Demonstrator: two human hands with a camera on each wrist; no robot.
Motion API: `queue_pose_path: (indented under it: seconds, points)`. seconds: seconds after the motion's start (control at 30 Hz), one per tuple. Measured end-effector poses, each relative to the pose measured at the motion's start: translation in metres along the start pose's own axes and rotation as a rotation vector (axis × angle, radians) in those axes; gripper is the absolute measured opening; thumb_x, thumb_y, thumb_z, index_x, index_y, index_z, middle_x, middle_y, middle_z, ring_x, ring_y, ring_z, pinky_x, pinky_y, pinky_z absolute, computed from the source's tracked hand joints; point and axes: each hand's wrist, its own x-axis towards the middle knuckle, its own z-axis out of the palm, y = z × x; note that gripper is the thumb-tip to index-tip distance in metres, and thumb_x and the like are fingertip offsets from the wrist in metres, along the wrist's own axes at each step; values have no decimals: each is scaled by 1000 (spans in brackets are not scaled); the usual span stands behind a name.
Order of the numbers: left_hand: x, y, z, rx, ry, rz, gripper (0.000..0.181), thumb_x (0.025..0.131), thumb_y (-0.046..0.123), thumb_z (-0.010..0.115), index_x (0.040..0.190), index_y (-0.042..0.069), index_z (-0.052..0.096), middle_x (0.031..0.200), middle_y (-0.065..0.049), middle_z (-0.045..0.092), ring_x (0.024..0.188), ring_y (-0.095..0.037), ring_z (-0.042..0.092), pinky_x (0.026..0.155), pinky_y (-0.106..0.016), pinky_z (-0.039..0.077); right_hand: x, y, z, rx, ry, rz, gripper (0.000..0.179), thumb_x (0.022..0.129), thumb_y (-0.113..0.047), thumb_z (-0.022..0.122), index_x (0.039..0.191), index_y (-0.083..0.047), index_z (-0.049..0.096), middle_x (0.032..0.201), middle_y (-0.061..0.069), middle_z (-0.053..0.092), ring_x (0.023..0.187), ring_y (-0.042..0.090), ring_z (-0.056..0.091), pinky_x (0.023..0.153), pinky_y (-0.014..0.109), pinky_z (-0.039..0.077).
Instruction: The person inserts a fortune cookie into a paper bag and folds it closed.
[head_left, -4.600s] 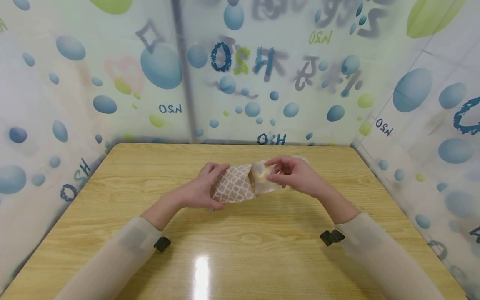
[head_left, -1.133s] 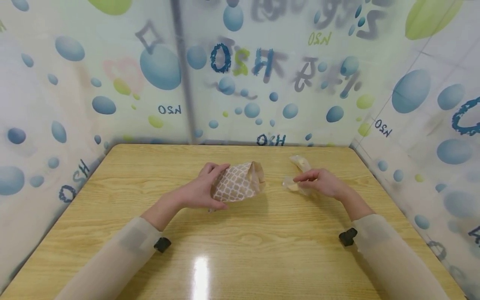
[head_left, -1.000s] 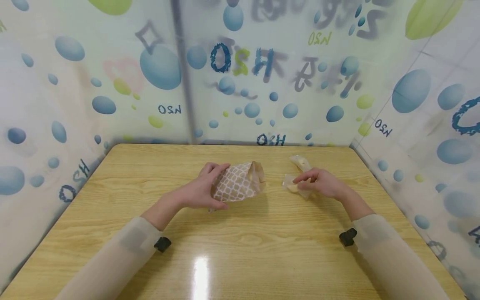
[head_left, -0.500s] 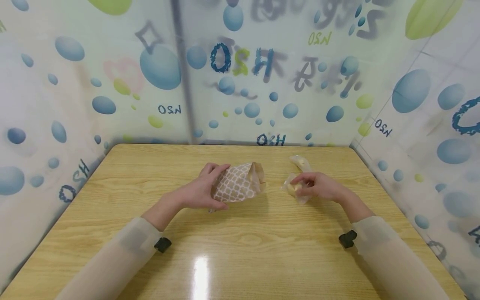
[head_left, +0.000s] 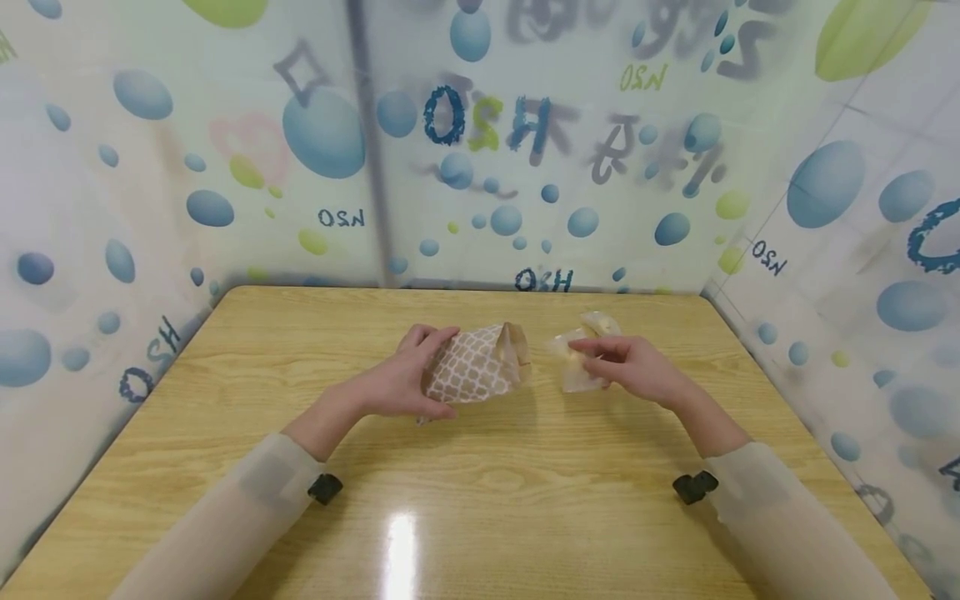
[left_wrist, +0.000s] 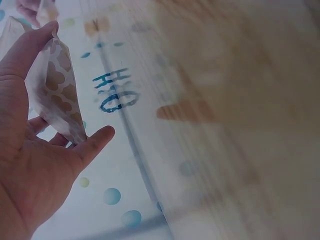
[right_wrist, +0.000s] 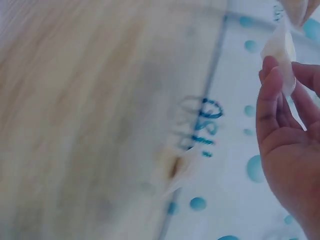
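Observation:
My left hand [head_left: 397, 379] holds a tan paper bag [head_left: 468, 367] with a white lattice pattern, thumb on one side and fingers on the other. The bag lies tilted on its side above the table, its mouth spread and facing right. My right hand [head_left: 637, 367] pinches a clear plastic packet [head_left: 573, 379] with pale yellow contents, a short way right of that mouth and apart from it. In the right wrist view the packet [right_wrist: 282, 47] sits between thumb and fingertips. A second clear packet [head_left: 600, 322] lies just behind my right hand. The bag's inside is hidden.
The wooden table [head_left: 480, 500] has its far edge against a patterned wall covering [head_left: 480, 167] with bubbles and lettering. Side panels of the same print stand left and right. Each forearm carries a small black device at the wrist.
Earlier a clear packet was at the bag's mouth in my right hand. Half a second ago that hand was low over a packet on the table; now it has raised one slightly leftward. Left hand still.

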Motion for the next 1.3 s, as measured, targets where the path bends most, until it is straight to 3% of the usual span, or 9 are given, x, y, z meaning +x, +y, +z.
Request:
queue_pose_path:
  seconds: [0.17, 0.3, 0.6, 0.97, 1.3]
  points:
    - [0, 0, -1, 9, 3, 4, 123, 81, 33, 99, 174, 13, 22, 158, -21, 32, 145, -39, 37, 121, -64, 42, -3, -17, 2, 90, 47, -74, 43, 106, -13, 73, 149, -7, 66, 108, 9, 72, 86, 14, 72, 81, 38, 66]
    - [0, 0, -1, 13, 7, 10, 123, 81, 35, 99, 174, 12, 22, 157, -22, 32, 145, -39, 37, 121, -65, 41, -6, -32, 5, 116, 68, -98, 42, 105, -12, 74, 146, -8, 67, 108, 4, 74, 86, 14, 74, 79, 35, 66]
    - [0, 0, 0, 6, -6, 10, 122, 82, 35, 98, 174, 13, 21, 158, -22, 31, 146, -39, 36, 121, -65, 41, -4, -56, 14, 18, 42, -161, 35, 105, -16, 76, 139, -8, 73, 103, 4, 75, 78, 17, 66, 72, 29, 59]
    - [1, 3, 1, -5, -36, 10, 123, 82, 32, 98, 175, 16, 19, 160, -20, 29, 147, -38, 35, 123, -63, 41, 7, -65, 20, -52, 33, -137, 35, 105, -20, 77, 139, -11, 75, 105, 10, 72, 81, 16, 64, 71, 27, 57]
    - [3, 6, 2, -31, -61, 3, 124, 82, 30, 98, 175, 14, 19, 161, -20, 28, 148, -39, 35, 123, -64, 40, 12, -72, 26, -92, 36, -155, 33, 103, -20, 79, 136, -13, 77, 103, 8, 73, 79, 18, 58, 66, 26, 48]
